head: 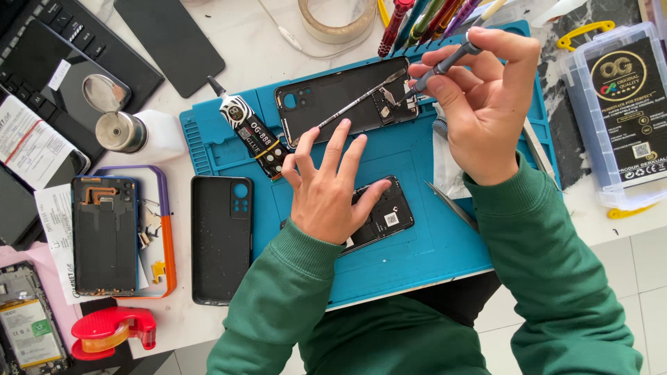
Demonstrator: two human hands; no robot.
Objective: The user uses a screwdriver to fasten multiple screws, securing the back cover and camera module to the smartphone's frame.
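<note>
The right hand (486, 104) grips a slim grey screwdriver (445, 64) (tip angled down-left) over the black opened phone's (347, 104) right end, while the left hand (326, 187), flat and unclenched, presses a smaller black phone board (385, 215).

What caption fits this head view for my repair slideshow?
Left hand steadies an opened phone on the blue mat; right hand holds a screwdriver.

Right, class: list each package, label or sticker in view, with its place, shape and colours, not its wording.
Glue tube: mat's left edge, slim, black and white, orange band.
Plastic box: far right, clear, black label with gold ring.
Square sticker: on the opened phone under the left hand, white.
Paper slip: far left, white, red stripe.
</note>
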